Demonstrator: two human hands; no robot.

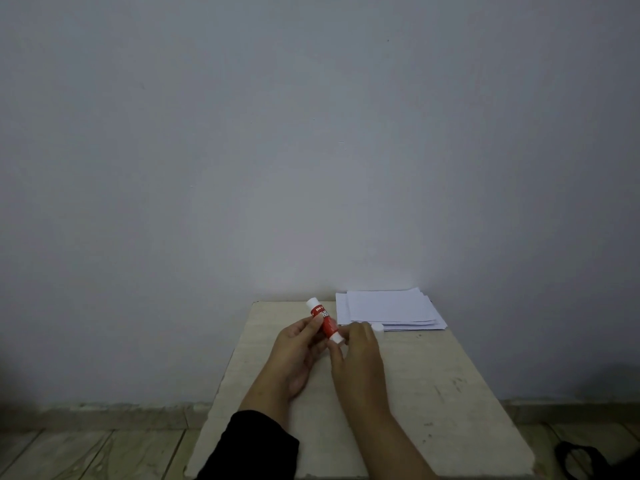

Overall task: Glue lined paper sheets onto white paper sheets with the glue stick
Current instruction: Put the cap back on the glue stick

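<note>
- While the left hand (300,344) grips the glue stick (325,320) round its red middle, fingers curled about it, the stick tilts above the table (433,393), its far white end pointing up and left.
- At the stick's near white end, the right hand (356,351) has thumb and fingertips closed on it; whether they pinch the base or only touch it is hard to tell from here.
- Just right of that hand, a small white cap (378,328) lies on the table, close to the near edge of the papers.
- At the table's far right corner sits a loose stack of paper (389,309), sheets fanned a little; faint ruling shows on the top sheet.
- On the left forearm a black sleeve (256,445) covers the arm up to the wrist; the right forearm is bare.
- Behind the table stands a plain grey wall (311,133), with tiled floor (86,452) below and something black (581,459) lying at the near right.
</note>
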